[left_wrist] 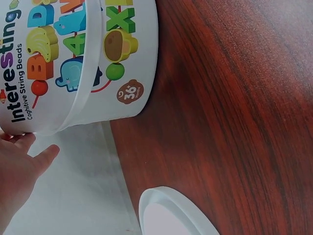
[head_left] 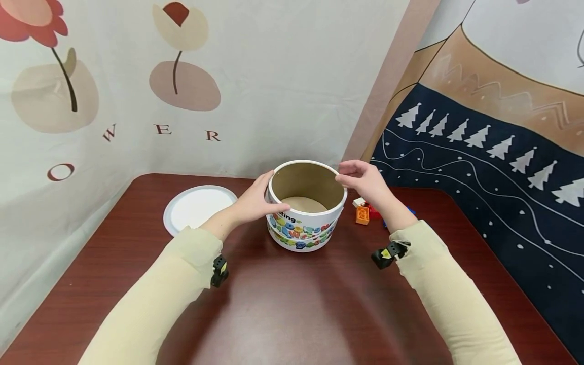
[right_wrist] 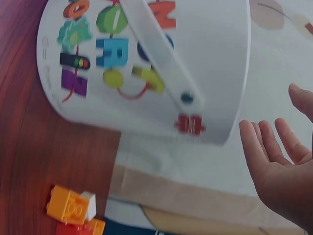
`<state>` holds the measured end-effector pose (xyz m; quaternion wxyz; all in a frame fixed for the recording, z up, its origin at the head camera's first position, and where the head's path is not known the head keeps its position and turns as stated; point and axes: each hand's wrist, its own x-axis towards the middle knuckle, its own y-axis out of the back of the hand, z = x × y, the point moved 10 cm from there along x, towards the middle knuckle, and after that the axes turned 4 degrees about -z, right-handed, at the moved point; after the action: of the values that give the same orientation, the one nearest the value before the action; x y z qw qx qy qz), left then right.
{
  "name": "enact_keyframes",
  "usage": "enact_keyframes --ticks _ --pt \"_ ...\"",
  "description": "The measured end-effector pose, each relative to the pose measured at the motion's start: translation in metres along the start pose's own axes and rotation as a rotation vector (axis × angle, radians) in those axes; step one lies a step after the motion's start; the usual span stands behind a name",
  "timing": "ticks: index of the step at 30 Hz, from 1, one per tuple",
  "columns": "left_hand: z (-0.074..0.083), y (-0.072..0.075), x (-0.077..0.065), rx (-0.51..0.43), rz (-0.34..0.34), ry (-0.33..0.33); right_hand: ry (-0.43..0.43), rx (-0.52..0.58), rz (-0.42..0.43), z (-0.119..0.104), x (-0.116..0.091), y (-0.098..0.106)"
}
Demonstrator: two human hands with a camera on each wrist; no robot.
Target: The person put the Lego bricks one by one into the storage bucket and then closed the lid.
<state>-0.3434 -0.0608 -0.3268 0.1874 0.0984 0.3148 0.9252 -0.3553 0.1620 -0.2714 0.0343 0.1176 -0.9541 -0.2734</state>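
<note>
A white round tub (head_left: 301, 225) printed with colourful letters and beads stands upright on the table, its lid off and its beige inside visible. My left hand (head_left: 256, 198) rests against the tub's left side near the rim, with fairly straight fingers. In the left wrist view, that hand (left_wrist: 22, 171) touches the tub's upper edge while one digit sticks out apart from it. At the right rim is my right hand (head_left: 362, 181), its fingers extended. The right wrist view shows this hand (right_wrist: 281, 171) apart from the tub, with nothing in it.
A round white lid (head_left: 201, 207) lies on the table left of the tub. To the right are several toy blocks, among them an orange block (head_left: 362, 215) and a white block (head_left: 359, 202), partly hidden by my right arm. Printed cloth (head_left: 274, 101) hangs behind the table.
</note>
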Motion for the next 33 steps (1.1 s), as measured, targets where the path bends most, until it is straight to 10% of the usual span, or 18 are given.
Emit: enact_keyframes --ticks 18,33 --pt "-0.001 0.001 0.0 0.003 -0.007 0.006 -0.176 -0.081 0.137 0.113 -0.054 0.089" --pt "-0.003 0.001 -0.001 0.017 -0.01 0.021 -0.401 -0.1 0.255 0.208 -0.086 0.12"
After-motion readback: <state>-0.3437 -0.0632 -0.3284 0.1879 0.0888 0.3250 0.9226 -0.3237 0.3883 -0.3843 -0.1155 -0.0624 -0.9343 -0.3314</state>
